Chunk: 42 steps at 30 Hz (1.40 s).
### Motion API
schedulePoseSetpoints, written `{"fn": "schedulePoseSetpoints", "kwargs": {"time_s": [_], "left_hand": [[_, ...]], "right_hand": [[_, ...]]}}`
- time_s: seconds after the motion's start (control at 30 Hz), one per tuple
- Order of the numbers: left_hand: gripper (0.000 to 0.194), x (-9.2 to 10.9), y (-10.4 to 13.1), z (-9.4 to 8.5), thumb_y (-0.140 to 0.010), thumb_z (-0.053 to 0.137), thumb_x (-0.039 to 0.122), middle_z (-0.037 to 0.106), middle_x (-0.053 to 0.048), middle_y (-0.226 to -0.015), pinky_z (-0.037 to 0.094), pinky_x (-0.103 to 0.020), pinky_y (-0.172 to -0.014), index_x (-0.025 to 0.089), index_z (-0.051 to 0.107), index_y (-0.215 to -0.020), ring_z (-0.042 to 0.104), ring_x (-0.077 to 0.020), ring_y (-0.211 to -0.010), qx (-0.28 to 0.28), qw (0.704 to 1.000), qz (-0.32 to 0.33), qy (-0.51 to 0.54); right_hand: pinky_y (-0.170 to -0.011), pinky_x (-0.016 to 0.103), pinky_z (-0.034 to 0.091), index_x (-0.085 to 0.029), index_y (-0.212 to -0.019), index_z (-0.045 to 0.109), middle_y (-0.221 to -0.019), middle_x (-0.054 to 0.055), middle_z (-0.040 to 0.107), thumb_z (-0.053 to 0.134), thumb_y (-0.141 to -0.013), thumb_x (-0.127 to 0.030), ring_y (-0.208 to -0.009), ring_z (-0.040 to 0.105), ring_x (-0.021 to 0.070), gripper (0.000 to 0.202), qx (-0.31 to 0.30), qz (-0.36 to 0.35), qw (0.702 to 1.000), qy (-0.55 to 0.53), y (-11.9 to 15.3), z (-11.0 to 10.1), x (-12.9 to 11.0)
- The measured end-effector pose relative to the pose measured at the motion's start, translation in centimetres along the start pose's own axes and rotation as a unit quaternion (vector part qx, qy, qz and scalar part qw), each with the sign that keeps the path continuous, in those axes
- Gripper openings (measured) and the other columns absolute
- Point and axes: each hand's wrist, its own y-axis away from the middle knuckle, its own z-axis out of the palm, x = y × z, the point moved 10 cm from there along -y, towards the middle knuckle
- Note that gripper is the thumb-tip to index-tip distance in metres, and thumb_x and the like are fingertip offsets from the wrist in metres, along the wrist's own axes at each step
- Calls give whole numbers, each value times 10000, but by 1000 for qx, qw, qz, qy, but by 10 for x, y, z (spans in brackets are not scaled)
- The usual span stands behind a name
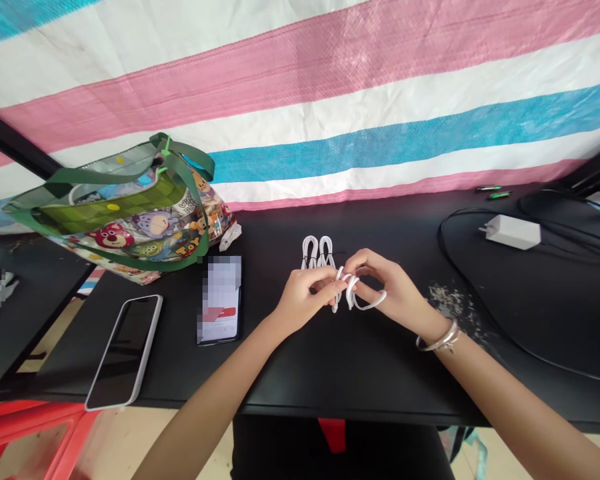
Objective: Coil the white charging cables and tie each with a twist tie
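Observation:
My left hand (pixel 310 293) pinches one side of a small white cable (pixel 353 293) above the black table (pixel 300 373). My right hand (pixel 383 283) grips the same cable from the other side, and a loose loop of it curves below those fingers. Parts of the cable are hidden behind my fingertips. Just beyond my left hand lie white cable bundles (pixel 325 248), folded in long loops and bound with thin dark ties. Their near ends are covered by my left hand.
Left of my hands lie a phone with a lit screen (pixel 223 300) and a dark-screened phone (pixel 125 353). A cartoon-print bag (pixel 145 220) stands behind them. To the right are a white charger (pixel 513 231), a black cord (pixel 467 280) and scattered pale scraps (pixel 453 303).

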Motion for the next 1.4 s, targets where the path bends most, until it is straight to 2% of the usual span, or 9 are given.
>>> {"fn": "schedulePoseSetpoints", "kwargs": {"time_s": [0.43,0.6,0.73,0.83,1.0,1.17,1.3,1.4], "left_hand": [[188,-8,3,0,-831,548,333,569,45,-532,452,-187,-553,185,664,-828,548,-88,-479,7,999,-9,-51],[174,-4,3,-5,-839,529,297,557,54,-508,441,-185,-565,197,670,-824,539,-87,-482,28,997,10,-73],[146,-2,3,-4,-826,547,274,564,57,-497,432,-183,-558,194,667,-802,540,-85,-476,31,995,24,-95],[116,-4,3,-2,-812,566,257,584,54,-500,446,-189,-565,195,661,-788,554,-93,-484,25,994,13,-107],[144,0,3,-1,-820,565,292,612,40,-534,462,-196,-580,196,666,-784,573,-100,-508,20,994,25,-102],[133,-1,3,-1,-815,572,276,643,24,-589,473,-214,-600,198,666,-762,575,-109,-545,27,991,20,-132],[112,3,4,-1,-803,595,271,660,10,-642,481,-241,-656,199,642,-733,593,-132,-632,35,985,40,-165],[101,1,5,1,-776,641,298,691,-18,-808,491,-283,-728,203,626,-809,614,-177,-789,27,981,37,-188]], "right_hand": [[-601,279,532,-230,-660,435,-618,-44,480,615,-754,-237,-552,526,117,203,45,39,998,29,-1,-12,1],[-595,266,510,-231,-704,448,-637,-48,461,629,-762,-279,-566,518,113,196,73,37,996,24,1,-17,4],[-586,275,496,-228,-785,521,-626,-46,480,618,-782,-309,-568,522,123,126,66,28,997,27,1,-15,3],[-595,288,504,-226,-766,532,-690,-16,537,628,-779,-336,-621,558,141,146,60,25,998,21,0,-14,2],[-633,297,502,-227,-704,473,-719,-8,540,637,-757,-283,-662,567,147,181,39,14,999,3,-2,-11,-1],[-610,285,483,-230,-666,411,-683,-21,518,618,-785,-293,-613,536,131,246,35,16,999,-1,-1,-9,-1],[-593,271,471,-233,-661,370,-675,-28,499,590,-826,-312,-595,511,121,286,41,13,999,-4,0,-7,-2],[-600,271,471,-234,-675,368,-692,-22,499,572,-853,-369,-614,518,126,302,50,-1,999,0,1,-8,-4]]}}
